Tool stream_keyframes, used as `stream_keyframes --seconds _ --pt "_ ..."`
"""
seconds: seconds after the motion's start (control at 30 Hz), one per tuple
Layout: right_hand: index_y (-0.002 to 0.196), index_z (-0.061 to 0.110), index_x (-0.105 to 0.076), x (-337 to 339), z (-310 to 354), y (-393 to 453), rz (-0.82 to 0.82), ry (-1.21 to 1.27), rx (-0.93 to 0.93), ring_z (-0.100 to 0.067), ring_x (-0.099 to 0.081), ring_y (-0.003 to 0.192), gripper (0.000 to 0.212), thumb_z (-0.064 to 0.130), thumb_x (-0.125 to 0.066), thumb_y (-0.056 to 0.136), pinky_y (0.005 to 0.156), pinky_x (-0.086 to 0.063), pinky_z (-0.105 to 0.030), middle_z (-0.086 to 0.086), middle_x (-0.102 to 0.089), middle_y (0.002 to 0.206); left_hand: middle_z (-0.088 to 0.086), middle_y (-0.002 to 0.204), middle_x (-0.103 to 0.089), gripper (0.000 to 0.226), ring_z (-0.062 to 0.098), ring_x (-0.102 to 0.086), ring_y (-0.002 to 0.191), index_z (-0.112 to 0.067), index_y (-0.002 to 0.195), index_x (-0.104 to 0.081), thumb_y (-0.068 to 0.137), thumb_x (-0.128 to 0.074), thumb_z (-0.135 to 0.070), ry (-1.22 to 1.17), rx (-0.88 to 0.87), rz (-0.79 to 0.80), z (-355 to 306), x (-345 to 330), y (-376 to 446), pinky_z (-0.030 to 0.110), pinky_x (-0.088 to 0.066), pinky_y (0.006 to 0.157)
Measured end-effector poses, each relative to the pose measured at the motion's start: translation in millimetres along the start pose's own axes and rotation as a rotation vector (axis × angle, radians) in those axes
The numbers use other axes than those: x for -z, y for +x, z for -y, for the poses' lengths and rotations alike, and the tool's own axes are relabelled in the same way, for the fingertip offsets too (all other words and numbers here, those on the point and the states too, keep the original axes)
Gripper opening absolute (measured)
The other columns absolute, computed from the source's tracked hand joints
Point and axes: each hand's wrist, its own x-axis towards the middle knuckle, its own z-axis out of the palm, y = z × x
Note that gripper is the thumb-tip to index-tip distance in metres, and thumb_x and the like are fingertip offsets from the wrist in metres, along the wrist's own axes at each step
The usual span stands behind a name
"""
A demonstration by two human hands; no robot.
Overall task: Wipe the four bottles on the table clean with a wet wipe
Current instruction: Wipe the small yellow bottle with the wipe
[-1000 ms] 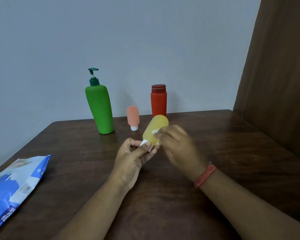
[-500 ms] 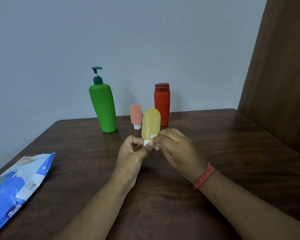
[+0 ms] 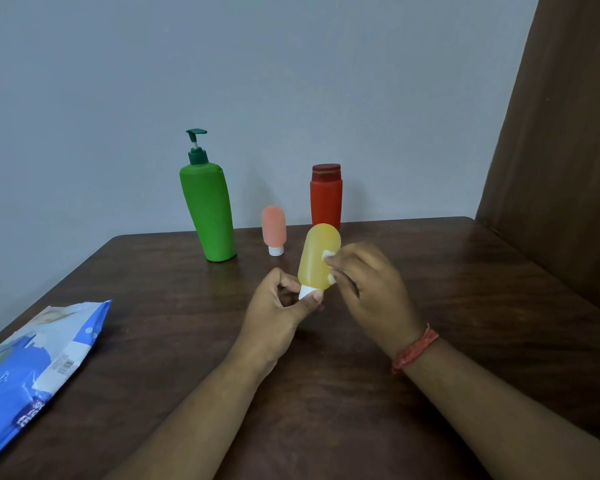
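- The left hand (image 3: 281,306) pinched the white cap (image 3: 306,292) of the yellow bottle (image 3: 317,258) between thumb and fingers, holding it cap-down above the table (image 3: 465,271); gripping only the cap likely kept the whole body free for wiping.
- The right hand (image 3: 368,289) had its fingers curled round a wet wipe (image 3: 327,254), pressing it against the bottle's side toward 3 o'clock. Only small white bits of the wipe showed between fingers and bottle, so how it was folded could not be told.
- The yellow bottle leaned slightly, its rounded end pointing toward 1 o'clock, apparently to turn that flank toward the wiping fingers.
- Beyond the hands, at about 12 o'clock, three more bottles stood on the table near the wall: the green pump bottle (image 3: 208,209) toward 11 o'clock, the small pink bottle (image 3: 273,226) resting on its white cap just beside it, and the red bottle (image 3: 326,199) directly behind the yellow one.
- Those three stood well apart from the hands, probably kept there to leave working room up front.
- The blue wipes packet (image 3: 32,368) lay flat at 8 o'clock, near the table's edge, within the left hand's reach for a fresh wipe.
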Motion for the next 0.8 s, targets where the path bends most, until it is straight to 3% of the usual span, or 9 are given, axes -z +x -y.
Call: stream_keyframes --seconds 0.13,0.2,0.3,0.4,0.57,0.7,0.8 --pt "0.105 0.007 -0.073 9 -9 9 -0.093 -0.025 -0.086 -0.019 -0.062 0.098 0.015 0.003 -0.068 0.091 0.084 -0.052 -0.026 -0.008 -0.067 0.105 0.001 0.087 -0.067 0.031 0.022 -0.069 0.087 -0.029 0.078 -0.052 0.08 -0.083 -0.025 0.179 -0.029 0.061 2 -1 2 0.054 -0.054 0.084" --pt "0.107 0.008 -0.072 17 -16 12 -0.132 -0.058 -0.135 -0.018 -0.061 0.099 0.015 0.005 -0.065 0.094 0.085 -0.046 -0.019 -0.007 -0.067 0.106 0.003 0.088 -0.066 0.032 0.025 -0.067 0.087 -0.023 0.081 -0.051 0.08 -0.083 -0.023 0.247 -0.053 0.087 3 -7 0 0.053 -0.052 0.083" --pt "0.104 0.003 -0.072 14 -12 11 -0.075 -0.119 0.054 -0.028 -0.061 0.094 0.02 -0.004 -0.061 0.089 0.084 -0.049 -0.031 -0.012 -0.067 0.103 0.011 0.09 -0.066 0.035 0.035 -0.064 0.089 -0.018 0.083 -0.05 0.076 -0.082 -0.03 0.274 -0.057 0.078 2 -10 -1 0.056 -0.053 0.081" --pt "0.105 0.002 -0.072 8 -4 9 0.083 -0.173 0.251 -0.03 -0.06 0.093 0.026 -0.003 -0.066 0.08 0.08 -0.051 -0.038 -0.011 -0.067 0.104 0.002 0.086 -0.066 0.032 0.026 -0.064 0.084 -0.021 0.081 -0.052 0.077 -0.084 -0.027 0.289 -0.042 0.04 3 -5 1 0.051 -0.054 0.078" --pt "0.109 0.003 -0.071 19 -23 14 -0.009 -0.216 0.071 -0.026 -0.059 0.095 0.026 -0.005 -0.064 0.085 0.077 -0.053 -0.037 -0.011 -0.066 0.102 -0.005 0.092 -0.069 0.026 0.016 -0.068 0.089 -0.018 0.087 -0.059 0.08 -0.084 -0.018 0.279 -0.028 0.03 0 -9 1 0.045 -0.057 0.082" --pt "0.109 0.003 -0.072 15 -15 10 0.082 -0.161 0.163 -0.027 -0.06 0.094 0.03 0.009 -0.049 0.091 0.078 -0.052 -0.036 -0.01 -0.066 0.104 0.0 0.092 -0.072 0.024 0.02 -0.069 0.09 -0.013 0.088 -0.06 0.081 -0.083 -0.017 0.194 -0.002 0.0 1 -6 0 0.048 -0.056 0.085" --pt "0.109 0.005 -0.072 9 -5 5 0.169 -0.11 0.242 -0.026 -0.06 0.093 0.026 0.005 -0.055 0.09 0.078 -0.054 -0.037 -0.009 -0.066 0.105 0.009 0.09 -0.075 0.021 0.028 -0.072 0.093 -0.008 0.089 -0.06 0.083 -0.081 -0.011 0.034 0.037 -0.07 0 -2 -1 0.052 -0.056 0.091"
